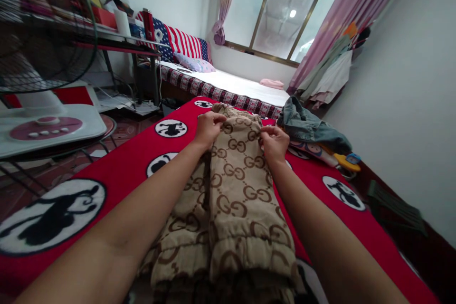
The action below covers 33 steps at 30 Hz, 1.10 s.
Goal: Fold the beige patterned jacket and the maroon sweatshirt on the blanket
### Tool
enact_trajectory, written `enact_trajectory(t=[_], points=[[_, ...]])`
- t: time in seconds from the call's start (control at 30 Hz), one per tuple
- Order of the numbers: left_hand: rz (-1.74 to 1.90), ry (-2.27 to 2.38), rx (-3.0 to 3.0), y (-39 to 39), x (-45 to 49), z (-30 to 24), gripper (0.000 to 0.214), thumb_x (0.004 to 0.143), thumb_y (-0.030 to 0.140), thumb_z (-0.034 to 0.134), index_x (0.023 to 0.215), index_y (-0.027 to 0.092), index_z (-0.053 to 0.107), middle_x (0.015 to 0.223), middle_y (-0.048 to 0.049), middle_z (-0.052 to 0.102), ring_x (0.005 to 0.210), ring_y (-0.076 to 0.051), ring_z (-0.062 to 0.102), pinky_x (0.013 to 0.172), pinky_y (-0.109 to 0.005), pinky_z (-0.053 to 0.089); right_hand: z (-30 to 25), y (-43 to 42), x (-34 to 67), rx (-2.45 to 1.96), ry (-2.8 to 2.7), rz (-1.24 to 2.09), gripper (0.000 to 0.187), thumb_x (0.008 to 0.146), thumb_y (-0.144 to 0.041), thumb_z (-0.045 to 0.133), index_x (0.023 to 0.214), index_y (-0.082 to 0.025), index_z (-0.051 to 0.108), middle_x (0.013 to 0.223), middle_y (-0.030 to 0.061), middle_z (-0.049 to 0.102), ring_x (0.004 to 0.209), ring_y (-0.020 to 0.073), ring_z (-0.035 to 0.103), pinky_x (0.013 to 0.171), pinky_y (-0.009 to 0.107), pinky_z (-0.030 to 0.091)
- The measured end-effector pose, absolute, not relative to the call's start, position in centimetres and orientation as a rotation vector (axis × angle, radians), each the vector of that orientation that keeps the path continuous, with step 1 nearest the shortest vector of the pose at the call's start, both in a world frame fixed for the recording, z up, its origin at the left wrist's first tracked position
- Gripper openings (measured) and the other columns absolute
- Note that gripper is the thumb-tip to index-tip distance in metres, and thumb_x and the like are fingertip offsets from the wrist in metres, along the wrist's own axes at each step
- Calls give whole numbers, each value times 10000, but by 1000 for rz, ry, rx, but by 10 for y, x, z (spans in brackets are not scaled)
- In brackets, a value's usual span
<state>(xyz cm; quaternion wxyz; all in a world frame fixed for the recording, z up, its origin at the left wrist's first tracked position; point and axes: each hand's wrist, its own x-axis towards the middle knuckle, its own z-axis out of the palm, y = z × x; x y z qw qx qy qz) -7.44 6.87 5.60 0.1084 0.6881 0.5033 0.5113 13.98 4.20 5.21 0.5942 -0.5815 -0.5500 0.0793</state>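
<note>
Tan trousers [235, 175] with a brown letter pattern and gathered elastic cuffs lie on a red blanket [131, 152], their cuffs toward me. One leg lies partly over the other. My left hand [209, 129] pinches the left edge of the cloth near its far end. At the right edge, about level with it, my right hand [274, 142] pinches the fabric between thumb and fingers. The far end of the garment is bunched and partly out of sight behind the folds.
A heap of denim clothing [309, 126] lies on the blanket's right side, beside a yellow object [347, 162]. An electric fan [46, 118] stands at the left. Beyond are a desk [124, 42], a white-topped bed [231, 83] and a curtained window [288, 14].
</note>
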Motion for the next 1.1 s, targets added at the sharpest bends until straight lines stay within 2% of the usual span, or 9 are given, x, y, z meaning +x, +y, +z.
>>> enact_trajectory(t=[0.13,0.27,0.37,0.47,0.53,0.63,0.8,1.0,1.1], points=[[1521,1574,2104,69,-73,62,242,754,73,619,926,171,757,992,-70,663,961,-196,605,945,-334,478,35,43,132,-1494,-1456,-140,210,719,-88,471,791,-153,658,821,61,618,789,183,577,773,293,455],[1310,1439,2297,50,-50,69,184,782,192,641,934,184,745,978,-73,658,980,-213,609,956,-356,486,8,33,122,-1821,-1667,-175,264,820,-79,425,903,-168,660,961,112,598,835,219,586,742,321,455],[1349,1349,2447,29,-27,67,326,789,167,611,1106,182,684,1223,-108,574,1166,-238,544,1034,-373,440,3,29,120,-1725,-1692,-346,271,860,-114,429,1038,-151,629,1168,166,543,1015,263,554,824,361,458],[1459,1337,2569,16,-16,60,412,786,93,560,1184,175,630,1434,-126,416,1363,-274,360,1146,-430,310,6,24,119,-1450,-1745,-464,288,857,-143,463,1113,-137,596,1291,180,491,1193,275,456,965,396,414],[1462,1295,2622,16,-16,54,369,811,83,520,1144,181,643,1443,-115,418,1383,-270,331,1163,-446,279,7,19,115,-1307,-1903,-427,255,860,-160,459,1065,-147,611,1197,158,566,1118,246,506,947,368,429],[1397,1213,2561,23,-18,42,338,881,140,464,1179,165,620,1373,-120,494,1321,-236,424,1137,-395,337,5,10,109,-1240,-2094,-297,185,830,-178,475,915,-162,639,975,122,654,921,223,579,818,312,466],[1256,1305,2313,32,-14,14,426,937,216,397,1333,83,482,1364,-170,493,1298,-234,458,1107,-376,375,2,3,111,-1283,-1717,57,216,768,-154,418,843,-184,619,782,45,669,727,177,612,719,269,472],[1104,1431,2363,27,-10,2,439,886,223,484,1315,131,502,1419,-153,444,1325,-253,423,1128,-389,341,24,49,147,-1350,-1227,50,263,763,-214,452,967,-147,603,1027,111,649,967,196,598,872,305,474],[1104,1417,2396,24,-11,4,470,859,252,526,1313,133,505,1423,-154,439,1330,-256,418,1134,-375,333,37,85,163,-1465,-1152,209,402,765,-261,524,1132,-104,574,1112,151,639,970,204,618,865,330,491]])
